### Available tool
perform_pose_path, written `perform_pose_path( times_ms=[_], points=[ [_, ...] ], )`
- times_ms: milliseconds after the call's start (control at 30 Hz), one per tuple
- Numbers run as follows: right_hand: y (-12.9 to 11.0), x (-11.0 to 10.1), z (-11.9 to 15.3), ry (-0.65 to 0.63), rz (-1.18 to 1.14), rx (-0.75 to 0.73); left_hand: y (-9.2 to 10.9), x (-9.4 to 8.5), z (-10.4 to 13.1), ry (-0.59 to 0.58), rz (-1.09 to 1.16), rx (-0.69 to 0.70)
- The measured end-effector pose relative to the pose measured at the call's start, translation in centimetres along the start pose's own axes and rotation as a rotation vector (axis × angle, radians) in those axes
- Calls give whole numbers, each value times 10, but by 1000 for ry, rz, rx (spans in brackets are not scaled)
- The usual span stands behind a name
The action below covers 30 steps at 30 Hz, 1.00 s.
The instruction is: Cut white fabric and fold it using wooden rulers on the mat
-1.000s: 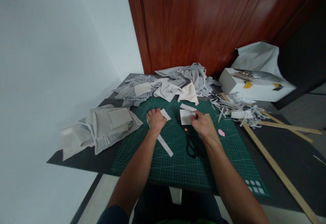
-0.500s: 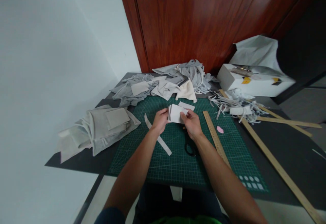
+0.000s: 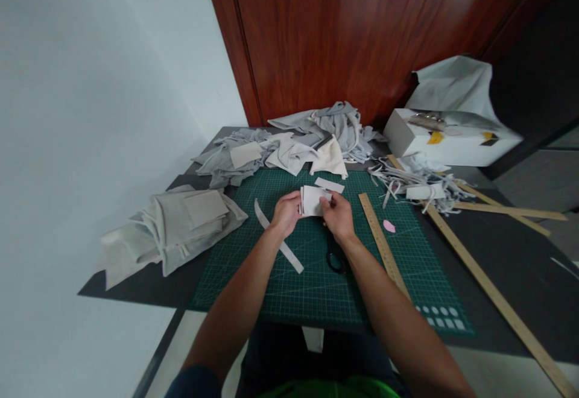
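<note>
A small stack of white rectangular pieces (image 3: pixel 313 201) is held above the green cutting mat (image 3: pixel 271 296). My left hand (image 3: pixel 286 212) grips its left edge. The fingers of my right hand (image 3: pixel 338 212) close on the right side, thumb on top. Black-handled scissors (image 3: pixel 335 262) lie below my right hand, their blades partly hidden. To the left a pale curved strip (image 3: pixel 291 257) lies on the mat, partly behind my left hand. Just beyond the stack is a short white strip (image 3: pixel 329 185).
Folded grey fabric (image 3: pixel 174 223) lies at left, heaped fabric (image 3: pixel 294 154) at the back. A wooden ruler (image 3: pixel 382 241) and pink scrap (image 3: pixel 389 226) are on the mat. Fabric strips (image 3: pixel 409 181), long wooden rulers (image 3: pixel 488 286) and a white box (image 3: pixel 456 145) stand right.
The stack in my hands now looks squarer and more evenly lined up. My right fingers have shifted slightly along its right side. The whole view has moved a little.
</note>
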State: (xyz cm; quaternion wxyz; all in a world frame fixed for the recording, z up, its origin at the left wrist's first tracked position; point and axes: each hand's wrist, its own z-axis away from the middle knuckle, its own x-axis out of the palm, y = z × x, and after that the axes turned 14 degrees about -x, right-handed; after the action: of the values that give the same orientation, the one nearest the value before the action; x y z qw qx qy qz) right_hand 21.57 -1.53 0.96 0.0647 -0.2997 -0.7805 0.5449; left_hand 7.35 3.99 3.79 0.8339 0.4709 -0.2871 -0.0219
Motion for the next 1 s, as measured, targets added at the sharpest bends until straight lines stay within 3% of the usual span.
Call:
perform_pose_path(
  times_ms=[333, 533, 633, 867, 1000],
  points=[
    [4, -1, -3, -2, 83, -20, -3, 3, 2, -54, 5, 37],
    [4, 0, -2, 12, 83, 6, -8, 1, -6, 85, -19, 72],
    [2, 0, 0, 30, 96, 26, -7, -1, -8, 92, -18, 68],
    [-5, -10, -3, 144, 180, -90, -3, -7, -5, 58, -4, 55],
    [-9, -9, -4, 153, 43, -130, -4, -7, -6, 80, 9, 49]
  ],
)
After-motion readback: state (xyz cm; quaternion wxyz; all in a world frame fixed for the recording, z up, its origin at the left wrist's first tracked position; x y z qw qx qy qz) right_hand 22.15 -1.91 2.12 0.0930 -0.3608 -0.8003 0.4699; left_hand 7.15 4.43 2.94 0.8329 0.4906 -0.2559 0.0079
